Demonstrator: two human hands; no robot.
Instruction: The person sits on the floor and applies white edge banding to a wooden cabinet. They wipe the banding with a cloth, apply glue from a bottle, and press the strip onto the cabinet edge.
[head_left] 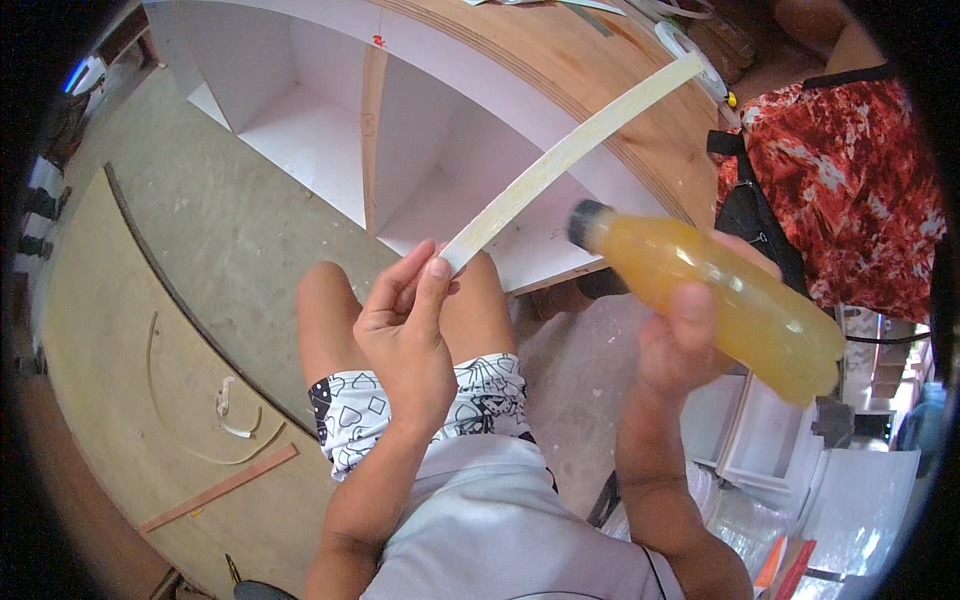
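Observation:
Between thumb and fingers, my left hand (412, 315) pinches one end of a thin, pale strip (560, 160). The strip slants up to the right, bowing slightly, and its far end is over the wooden top of the cabinet. My right hand (685, 340) is wrapped round a clear plastic bottle (735, 295) of cloudy yellow-orange liquid. Its black cap (588, 224) points up and left, toward the strip but apart from it. Some of my right fingers are hidden behind the bottle, and the hand is a little blurred.
In front of my knees lies a white-lined cabinet (300, 150) with open compartments and a wooden top (560, 45). A curved board (110, 330) at the left carries thin strips and a flat wooden stick (225, 485). A person in a red patterned garment (840, 190) is at the right.

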